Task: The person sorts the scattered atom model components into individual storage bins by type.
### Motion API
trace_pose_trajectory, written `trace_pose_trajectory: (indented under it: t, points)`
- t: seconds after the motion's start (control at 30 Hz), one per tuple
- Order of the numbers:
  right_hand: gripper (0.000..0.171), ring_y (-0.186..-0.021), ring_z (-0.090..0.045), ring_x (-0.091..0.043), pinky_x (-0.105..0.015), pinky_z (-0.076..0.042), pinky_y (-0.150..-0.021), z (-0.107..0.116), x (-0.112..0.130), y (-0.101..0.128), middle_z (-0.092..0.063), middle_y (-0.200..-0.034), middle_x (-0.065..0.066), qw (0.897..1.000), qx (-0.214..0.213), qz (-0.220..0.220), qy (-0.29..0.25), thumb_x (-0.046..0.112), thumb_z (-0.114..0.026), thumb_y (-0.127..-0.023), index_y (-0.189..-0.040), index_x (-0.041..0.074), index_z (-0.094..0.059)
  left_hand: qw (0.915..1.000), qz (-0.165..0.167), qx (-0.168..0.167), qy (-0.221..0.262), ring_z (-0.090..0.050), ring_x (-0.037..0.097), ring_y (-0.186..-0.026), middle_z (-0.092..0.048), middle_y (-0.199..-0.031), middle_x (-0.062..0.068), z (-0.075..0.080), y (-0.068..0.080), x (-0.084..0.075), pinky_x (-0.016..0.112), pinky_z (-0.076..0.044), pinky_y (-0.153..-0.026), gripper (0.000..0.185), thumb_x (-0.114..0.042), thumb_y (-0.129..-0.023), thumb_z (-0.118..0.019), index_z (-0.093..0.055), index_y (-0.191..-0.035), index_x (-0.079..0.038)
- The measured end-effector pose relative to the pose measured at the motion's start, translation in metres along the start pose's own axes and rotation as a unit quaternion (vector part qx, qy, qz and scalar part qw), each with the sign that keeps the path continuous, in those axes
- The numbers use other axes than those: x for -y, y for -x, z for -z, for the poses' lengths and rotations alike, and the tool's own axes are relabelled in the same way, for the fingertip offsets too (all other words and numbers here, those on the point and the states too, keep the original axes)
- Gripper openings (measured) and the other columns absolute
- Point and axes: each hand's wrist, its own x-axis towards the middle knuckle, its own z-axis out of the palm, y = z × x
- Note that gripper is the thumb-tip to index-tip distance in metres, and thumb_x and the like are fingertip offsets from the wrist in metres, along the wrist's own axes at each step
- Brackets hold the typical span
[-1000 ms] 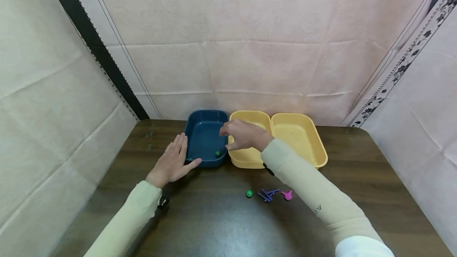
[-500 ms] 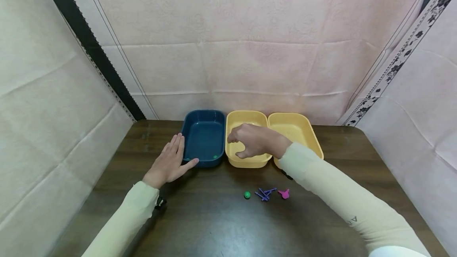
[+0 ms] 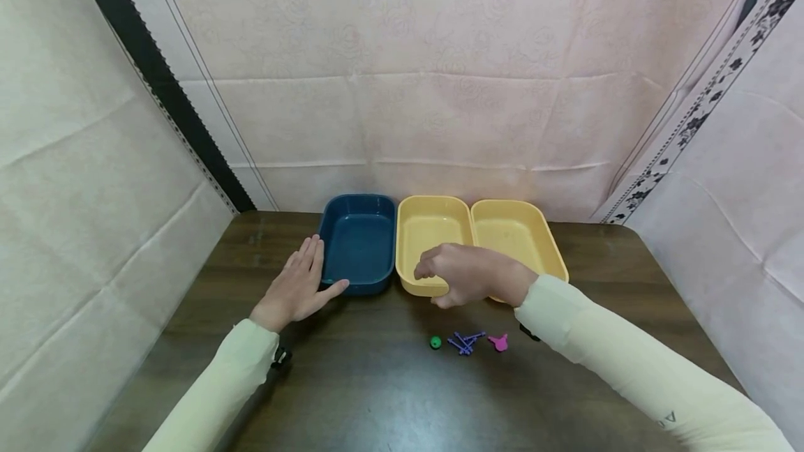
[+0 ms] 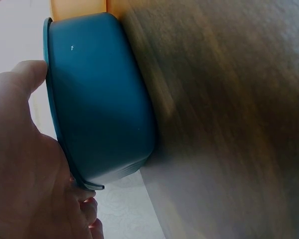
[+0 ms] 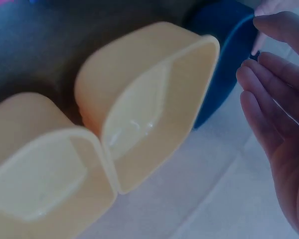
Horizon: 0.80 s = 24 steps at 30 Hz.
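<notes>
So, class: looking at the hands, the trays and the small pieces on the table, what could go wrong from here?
1. The green bead lies loose on the table; a careless reach by the right hand might set it rolling.
2. The purple pins lie in a tangle beside the pink piece, so several could lift together.
3. The left hand only presses flat on the blue tray, which touches the yellow tray; a knock may shift both.
</notes>
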Motion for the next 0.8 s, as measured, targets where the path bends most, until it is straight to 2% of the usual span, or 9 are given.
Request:
trace_pose_trajectory:
  t: [0.23,0.37,0.47,0.67,0.8]
  points:
    - [0.038,-0.106,-0.071,-0.015,-0.028,-0.061,-0.098,-0.025,0.005,0.006,-0.076,-0.122,-0.005,1.0,0.02,0.0,-0.01,0.026,-0.081,-0.094,-0.127,0.009,-0.074,1.0,-0.001,0.002,0.002,-0.007,0.046,-0.165,-0.006,-0.178,0.023,-0.001,0.0,0.001,0.061,-0.016,-0.133,0.109,-0.075,-0.101,-0.041,-0.009,-0.167,0.005]
    - [0.041,-0.107,-0.07,-0.012,-0.025,-0.061,-0.097,-0.039,0.008,0.006,-0.075,-0.124,-0.002,0.999,0.042,-0.009,-0.014,0.03,-0.083,-0.093,-0.129,0.013,-0.073,1.0,-0.003,-0.003,0.0,-0.008,0.046,-0.164,-0.006,-0.178,0.023,-0.001,0.0,0.003,0.061,-0.016,-0.133,0.109,-0.075,-0.101,-0.041,-0.009,-0.167,0.005]
    - [0.043,-0.108,-0.069,-0.011,-0.024,-0.061,-0.095,-0.049,0.01,0.005,-0.075,-0.124,-0.002,0.999,0.053,0.0,-0.009,0.032,-0.083,-0.093,-0.129,0.012,-0.073,1.0,-0.003,-0.004,-0.001,-0.008,0.046,-0.164,-0.006,-0.178,0.023,-0.001,0.0,0.004,0.061,-0.016,-0.133,0.108,-0.075,-0.102,-0.041,-0.009,-0.167,0.006]
    - [0.037,-0.091,-0.063,-0.004,-0.017,-0.058,-0.082,-0.066,0.01,0.004,-0.074,-0.109,0.001,0.998,0.053,0.024,0.004,0.029,-0.086,-0.089,-0.119,0.011,-0.075,1.0,0.0,0.0,0.0,-0.008,0.046,-0.165,-0.006,-0.177,0.025,-0.002,-0.001,0.004,0.062,-0.015,-0.133,0.108,-0.074,-0.102,-0.042,-0.009,-0.167,0.006]
    - [0.033,-0.086,-0.058,-0.001,-0.014,-0.055,-0.077,-0.078,0.008,0.005,-0.072,-0.103,0.003,0.998,0.062,0.017,-0.007,0.026,-0.087,-0.088,-0.116,0.012,-0.075,1.0,0.0,0.002,0.005,-0.008,0.046,-0.165,-0.006,-0.177,0.025,-0.003,-0.001,0.003,0.063,-0.015,-0.133,0.108,-0.073,-0.102,-0.043,-0.009,-0.166,0.007]
